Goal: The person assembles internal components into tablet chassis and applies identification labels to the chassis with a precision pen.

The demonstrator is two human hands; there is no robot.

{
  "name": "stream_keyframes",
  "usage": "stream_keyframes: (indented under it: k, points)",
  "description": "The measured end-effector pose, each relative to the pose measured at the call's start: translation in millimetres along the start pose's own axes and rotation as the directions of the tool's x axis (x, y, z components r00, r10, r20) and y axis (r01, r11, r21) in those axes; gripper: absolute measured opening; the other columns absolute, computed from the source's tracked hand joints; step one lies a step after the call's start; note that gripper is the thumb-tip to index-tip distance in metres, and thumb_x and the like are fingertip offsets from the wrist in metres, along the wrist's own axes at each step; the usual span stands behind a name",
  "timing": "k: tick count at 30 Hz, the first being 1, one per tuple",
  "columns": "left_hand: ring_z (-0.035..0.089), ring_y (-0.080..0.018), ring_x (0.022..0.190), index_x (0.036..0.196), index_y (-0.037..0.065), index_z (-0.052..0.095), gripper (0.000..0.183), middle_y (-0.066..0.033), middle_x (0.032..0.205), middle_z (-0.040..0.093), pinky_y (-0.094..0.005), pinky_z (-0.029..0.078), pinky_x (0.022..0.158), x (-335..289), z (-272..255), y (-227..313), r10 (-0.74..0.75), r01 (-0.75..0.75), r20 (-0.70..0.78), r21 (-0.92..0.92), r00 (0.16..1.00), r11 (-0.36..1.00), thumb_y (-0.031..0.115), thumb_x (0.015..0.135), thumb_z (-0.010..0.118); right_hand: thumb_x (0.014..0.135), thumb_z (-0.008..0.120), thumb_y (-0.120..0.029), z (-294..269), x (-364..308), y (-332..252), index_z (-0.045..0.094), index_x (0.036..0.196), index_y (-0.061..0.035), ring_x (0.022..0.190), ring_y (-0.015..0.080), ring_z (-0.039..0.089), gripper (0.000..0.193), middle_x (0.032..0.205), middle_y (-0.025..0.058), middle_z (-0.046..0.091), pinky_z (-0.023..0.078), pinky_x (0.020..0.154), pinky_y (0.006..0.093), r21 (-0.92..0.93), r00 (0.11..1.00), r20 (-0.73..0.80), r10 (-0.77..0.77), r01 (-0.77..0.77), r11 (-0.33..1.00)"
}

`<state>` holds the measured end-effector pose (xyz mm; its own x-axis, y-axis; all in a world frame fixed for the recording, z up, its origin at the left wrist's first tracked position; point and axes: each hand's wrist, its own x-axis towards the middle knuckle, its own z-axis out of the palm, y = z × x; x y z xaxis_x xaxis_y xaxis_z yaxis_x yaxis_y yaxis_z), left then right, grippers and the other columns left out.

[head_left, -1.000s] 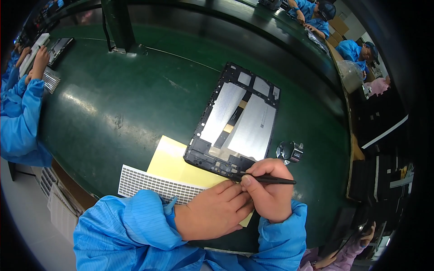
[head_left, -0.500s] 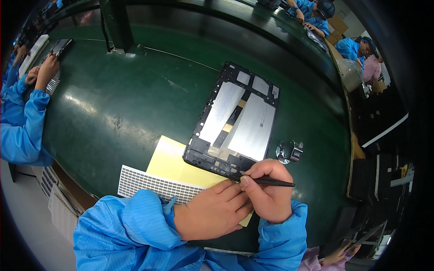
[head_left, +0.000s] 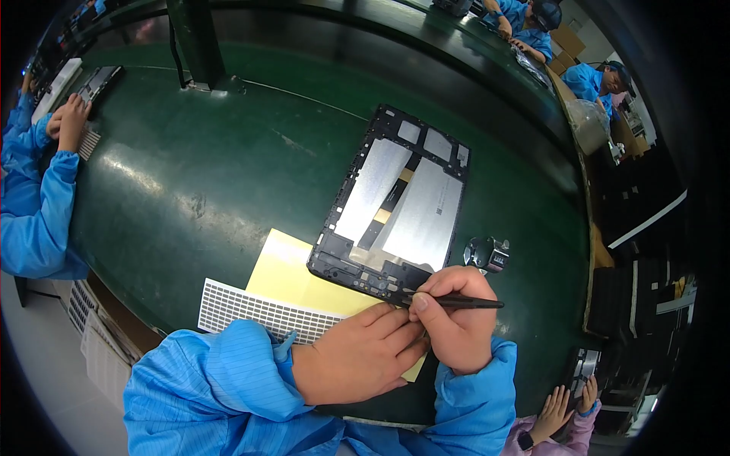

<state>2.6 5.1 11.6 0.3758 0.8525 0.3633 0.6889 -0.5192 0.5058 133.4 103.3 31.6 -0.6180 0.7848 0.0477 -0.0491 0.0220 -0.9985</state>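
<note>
At the near edge of the open tablet frame (head_left: 395, 209), we pinch black tweezers (head_left: 456, 302) in our right hand (head_left: 456, 319), fingers closed around the shaft, its tip touching the frame's lower border. The tablet frame lies flat on the green tabletop (head_left: 213, 175), tilted so its far end leans to the right, with 2 silvery panels showing inside and a dark strip between them. Our left hand (head_left: 357, 361) rests just below the frame's near edge, palm down on a yellow sheet (head_left: 285, 270), fingers held together and stretched out, holding nothing, their tips against the right hand. The yellow sheet runs under the frame's near-left corner. A white perforated strip (head_left: 251, 308) lies left of that sheet, below the frame. A small silver and black metal part (head_left: 487, 254) sits just right of the frame's near corner. Well left of the frame, another person's hands (head_left: 68, 118) in blue sleeves work at the tabletop's edge.
</note>
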Motion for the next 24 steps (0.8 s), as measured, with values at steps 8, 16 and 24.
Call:
stream_keyframes:
  k: [8, 16, 24]
  points:
    - [0.049, -0.0316, 0.115, 0.111, 0.002, 0.060, 0.048, -0.0146, 0.115, 0.056, -0.0419, 0.034, 0.104, -1.4, -0.7, 1.1, -0.019, 0.013, 0.079, 0.067, 0.997, 0.998, 0.035, 0.077, 0.066, 0.081, 0.065, 0.005, 2.5, 1.6, -2.2, 0.054, 0.087, -0.0013, 0.077, 0.0091, 0.055, 0.014, 0.087, 0.0060, 0.056, 0.047, 0.068, 0.0230, -0.239, 0.989, 0.082, -0.119, 0.136, 0.961]
    - [0.051, -0.0329, 0.110, 0.106, -0.001, 0.059, 0.046, -0.0175, 0.109, 0.056, -0.0435, 0.037, 0.103, -0.4, 1.4, -0.5, 0.005, -0.005, 0.015, 0.023, 1.000, 1.000, 0.033, 0.075, 0.067, 0.081, 0.066, 0.005, 1.7, -0.8, 2.2, 0.054, 0.089, -0.0011, 0.080, 0.0093, 0.055, 0.016, 0.090, 0.0067, 0.057, 0.047, 0.071, 0.0234, -0.190, 0.988, 0.054, -0.145, 0.153, 0.970]
    - [0.050, -0.0319, 0.110, 0.107, -0.001, 0.058, 0.048, -0.0169, 0.110, 0.055, -0.0429, 0.036, 0.103, 0.3, -1.5, -0.4, 0.007, -0.007, 0.004, -0.007, 1.000, 1.000, 0.032, 0.075, 0.067, 0.082, 0.064, 0.006, -1.9, 0.0, -4.0, 0.053, 0.091, -0.0007, 0.083, 0.0093, 0.055, 0.016, 0.092, 0.0065, 0.056, 0.048, 0.072, 0.0232, -0.024, 0.998, 0.066, 0.012, -0.011, 1.000]
